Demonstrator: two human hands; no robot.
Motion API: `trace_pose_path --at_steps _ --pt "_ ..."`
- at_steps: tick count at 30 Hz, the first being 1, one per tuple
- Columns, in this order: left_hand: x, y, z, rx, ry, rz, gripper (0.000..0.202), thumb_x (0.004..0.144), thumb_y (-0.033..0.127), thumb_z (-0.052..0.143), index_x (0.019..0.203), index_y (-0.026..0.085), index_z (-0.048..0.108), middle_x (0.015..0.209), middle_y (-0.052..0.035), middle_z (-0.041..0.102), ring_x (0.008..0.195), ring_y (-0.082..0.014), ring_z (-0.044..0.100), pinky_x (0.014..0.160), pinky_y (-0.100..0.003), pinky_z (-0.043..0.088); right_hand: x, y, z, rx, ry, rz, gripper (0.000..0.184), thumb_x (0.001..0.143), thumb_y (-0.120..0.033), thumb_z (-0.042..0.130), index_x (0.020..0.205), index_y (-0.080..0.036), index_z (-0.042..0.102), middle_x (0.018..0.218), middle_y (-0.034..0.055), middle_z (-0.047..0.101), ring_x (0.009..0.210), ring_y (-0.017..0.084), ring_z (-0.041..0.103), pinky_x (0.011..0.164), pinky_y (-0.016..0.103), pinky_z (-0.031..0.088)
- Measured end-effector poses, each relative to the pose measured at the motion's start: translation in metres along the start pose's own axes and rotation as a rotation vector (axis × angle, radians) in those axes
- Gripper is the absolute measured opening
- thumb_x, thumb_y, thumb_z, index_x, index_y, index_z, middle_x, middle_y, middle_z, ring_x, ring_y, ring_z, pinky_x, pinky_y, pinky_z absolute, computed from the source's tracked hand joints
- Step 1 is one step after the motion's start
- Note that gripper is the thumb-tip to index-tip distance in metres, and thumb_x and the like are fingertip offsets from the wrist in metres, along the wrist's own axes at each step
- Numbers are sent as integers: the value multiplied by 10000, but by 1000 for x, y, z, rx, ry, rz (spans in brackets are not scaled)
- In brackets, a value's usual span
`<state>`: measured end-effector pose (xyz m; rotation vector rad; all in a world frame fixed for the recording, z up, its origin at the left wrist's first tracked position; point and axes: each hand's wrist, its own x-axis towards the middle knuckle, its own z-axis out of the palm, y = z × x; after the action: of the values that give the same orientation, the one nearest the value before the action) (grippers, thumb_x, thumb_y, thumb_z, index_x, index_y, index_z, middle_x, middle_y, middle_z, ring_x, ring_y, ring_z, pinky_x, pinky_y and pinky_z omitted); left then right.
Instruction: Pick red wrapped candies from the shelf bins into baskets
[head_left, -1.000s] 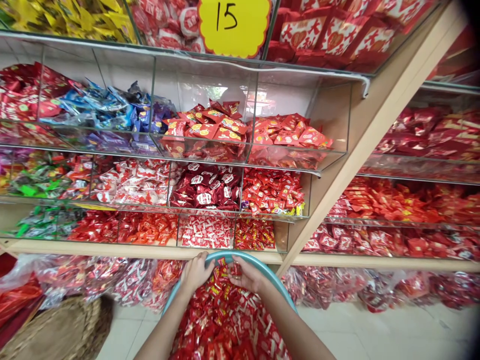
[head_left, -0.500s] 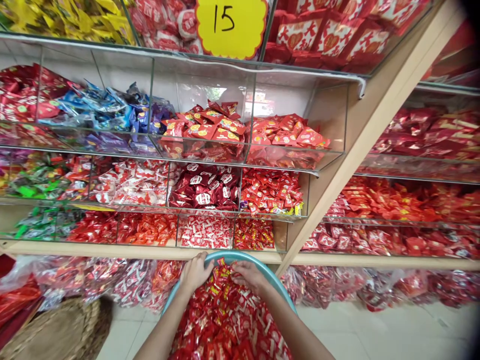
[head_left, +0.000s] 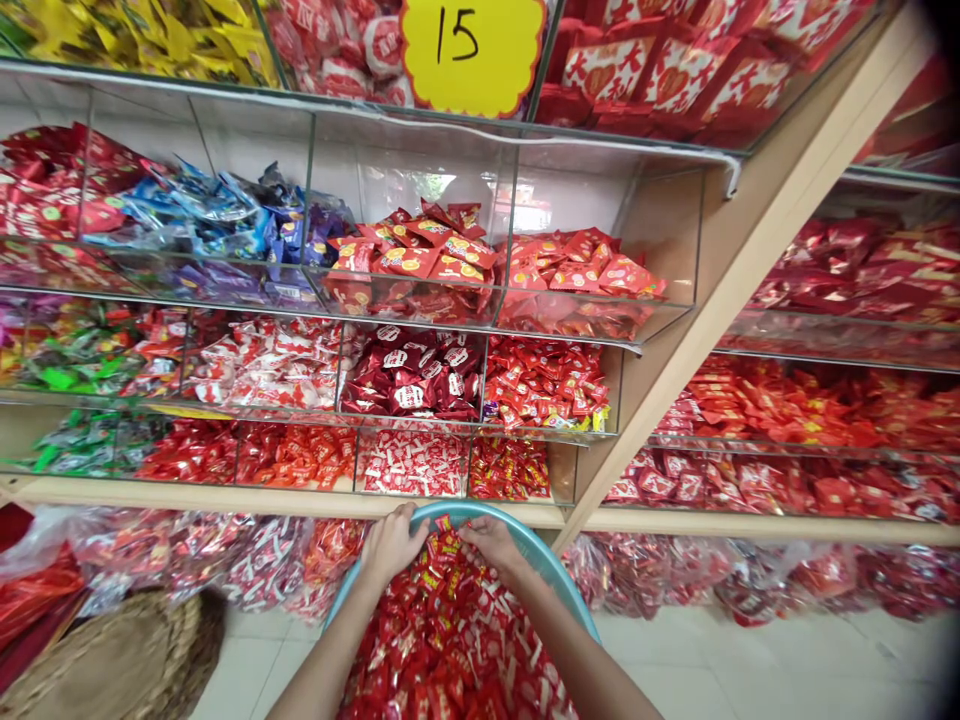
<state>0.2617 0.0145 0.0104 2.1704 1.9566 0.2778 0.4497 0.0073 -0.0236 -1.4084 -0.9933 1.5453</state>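
A teal plastic basin (head_left: 541,556) full of small red-wrapped candies (head_left: 441,640) is in front of me, against the bottom of the shelf. My left hand (head_left: 393,546) is closed over its far left rim, with the thumb on the inner side. Inside the basin, near the far rim, my right hand (head_left: 493,546) has its fingers drawn together in a pinch at the red and yellow wrapped candies (head_left: 447,556). A red wrapper shows at those fingertips, partly hidden by them. Both forearms reach over the pile and cover its sides.
Clear-fronted shelf bins (head_left: 412,462) of wrapped candies rise ahead, divided by a slanting wooden post (head_left: 720,280). Bagged candies (head_left: 645,575) lie under the bottom ledge. A woven basket (head_left: 112,655) stands at lower left. A yellow price tag (head_left: 474,55) reads 15.
My right hand's fingers have drawn closer together and moved slightly left over the candies. My left hand stays on the rim. The view has shifted very slightly.
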Motion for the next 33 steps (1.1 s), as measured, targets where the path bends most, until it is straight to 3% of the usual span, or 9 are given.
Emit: trace_pose_path --at_steps 8,16,33 --pt "0 -2 2 -7 8 14 428 846 507 293 1064 220 524 966 -73 666 835 -223 631 707 -294 426 3 0 11 -37 62 15 299 649 -352 640 794 -197 429 444 -74 527 356 97 461 371 216 329" --pt "2 -2 3 -9 9 21 449 849 509 283 1110 225 513 1007 -76 656 868 -216 623 739 -296 423 1 2 1 -73 139 0 256 716 -400 589 775 -190 456 454 -77 505 361 108 505 360 215 335" --pt "3 -6 8 -26 15 12 449 846 509 292 1111 231 526 1003 -74 662 864 -207 624 739 -284 416 -8 7 -10 -89 107 39 170 719 -329 567 754 -179 495 485 -65 532 361 94 500 356 200 343"
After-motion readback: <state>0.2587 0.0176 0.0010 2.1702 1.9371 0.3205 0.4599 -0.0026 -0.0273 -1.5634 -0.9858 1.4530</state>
